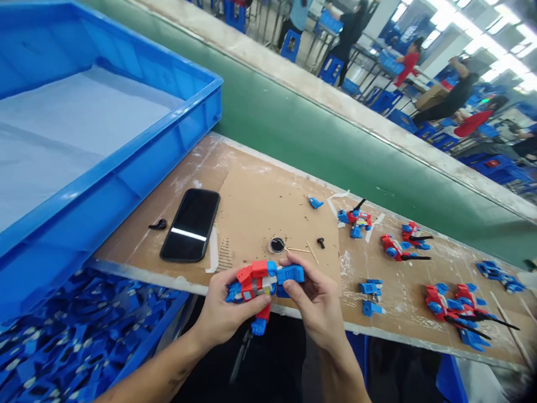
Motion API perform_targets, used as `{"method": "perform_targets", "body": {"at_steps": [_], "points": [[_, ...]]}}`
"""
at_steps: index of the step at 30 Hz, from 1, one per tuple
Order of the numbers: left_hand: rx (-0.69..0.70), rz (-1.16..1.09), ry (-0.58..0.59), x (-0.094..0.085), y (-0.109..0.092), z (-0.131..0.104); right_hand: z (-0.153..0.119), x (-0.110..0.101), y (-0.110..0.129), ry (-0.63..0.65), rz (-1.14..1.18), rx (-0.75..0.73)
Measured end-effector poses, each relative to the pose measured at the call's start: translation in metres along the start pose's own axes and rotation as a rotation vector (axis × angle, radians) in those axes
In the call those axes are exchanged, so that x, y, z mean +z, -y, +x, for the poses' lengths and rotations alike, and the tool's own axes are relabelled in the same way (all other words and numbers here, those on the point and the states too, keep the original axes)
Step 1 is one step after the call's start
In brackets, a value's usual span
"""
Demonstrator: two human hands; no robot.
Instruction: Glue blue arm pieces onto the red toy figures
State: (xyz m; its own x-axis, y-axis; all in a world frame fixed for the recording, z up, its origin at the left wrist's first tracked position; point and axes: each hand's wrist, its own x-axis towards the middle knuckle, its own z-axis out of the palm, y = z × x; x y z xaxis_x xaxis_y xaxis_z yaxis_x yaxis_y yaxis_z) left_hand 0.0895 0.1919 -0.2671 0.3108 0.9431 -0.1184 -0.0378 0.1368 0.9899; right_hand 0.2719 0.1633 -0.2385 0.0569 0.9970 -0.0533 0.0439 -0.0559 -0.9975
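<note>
A red and blue toy robot (257, 280) is held up just over the table's near edge, between my two hands. My left hand (224, 308) wraps round its body, thumb across the front. My right hand (316, 296) pinches a blue leg piece (291, 274) at the toy's right end; whether that piece is fully joined is hidden by my fingers. Beyond the hands lies a small round dish of black liquid (277, 244), with a thin wooden stick (297, 249) resting by it. A small black part (321, 243) lies to its right.
A large blue crate (168, 129) stands at left, beside a phone (191, 224) and a black earbud (158, 224). Below, a bin holds many blue parts (75, 336). Several toy robots (438, 302) and blue pieces (371, 296) lie at right. A green conveyor belt (268, 106) runs behind.
</note>
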Motion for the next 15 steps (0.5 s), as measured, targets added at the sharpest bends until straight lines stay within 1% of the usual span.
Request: {"method": "perform_targets", "body": {"at_steps": [2,4,5,7,8,9,10,11,12,13,14,15], "points": [[-0.026,0.028,-0.020,0.004,0.001,0.001,0.002,-0.003,-0.004,0.013,0.008,0.018],[-0.107,-0.018,-0.083,0.011,-0.002,0.007,0.003,-0.011,-0.007,0.023,-0.059,-0.018],[-0.167,-0.085,-0.122,0.016,-0.005,0.012,0.002,-0.017,-0.007,-0.032,-0.127,-0.072],[-0.280,-0.269,-0.203,0.030,-0.012,0.025,-0.006,-0.027,-0.006,-0.249,-0.298,-0.213],[-0.329,-0.344,-0.227,0.039,-0.016,0.031,-0.012,-0.030,-0.007,-0.358,-0.364,-0.272],[-0.365,-0.384,-0.224,0.050,-0.019,0.037,-0.019,-0.031,-0.008,-0.424,-0.391,-0.304],[-0.382,-0.387,-0.195,0.062,-0.020,0.041,-0.025,-0.031,-0.010,-0.443,-0.359,-0.303],[-0.379,-0.355,-0.135,0.075,-0.020,0.043,-0.030,-0.031,-0.013,-0.443,-0.270,-0.274],[-0.361,-0.285,-0.045,0.088,-0.019,0.045,-0.034,-0.033,-0.018,-0.455,-0.139,-0.231],[-0.331,-0.190,0.074,0.101,-0.017,0.046,-0.038,-0.036,-0.023,-0.504,0.019,-0.188],[-0.269,-0.082,0.206,0.114,-0.016,0.048,-0.041,-0.044,-0.029,-0.580,0.176,-0.150],[-0.177,0.036,0.355,0.126,-0.015,0.051,-0.046,-0.056,-0.036,-0.673,0.302,-0.120]]}}
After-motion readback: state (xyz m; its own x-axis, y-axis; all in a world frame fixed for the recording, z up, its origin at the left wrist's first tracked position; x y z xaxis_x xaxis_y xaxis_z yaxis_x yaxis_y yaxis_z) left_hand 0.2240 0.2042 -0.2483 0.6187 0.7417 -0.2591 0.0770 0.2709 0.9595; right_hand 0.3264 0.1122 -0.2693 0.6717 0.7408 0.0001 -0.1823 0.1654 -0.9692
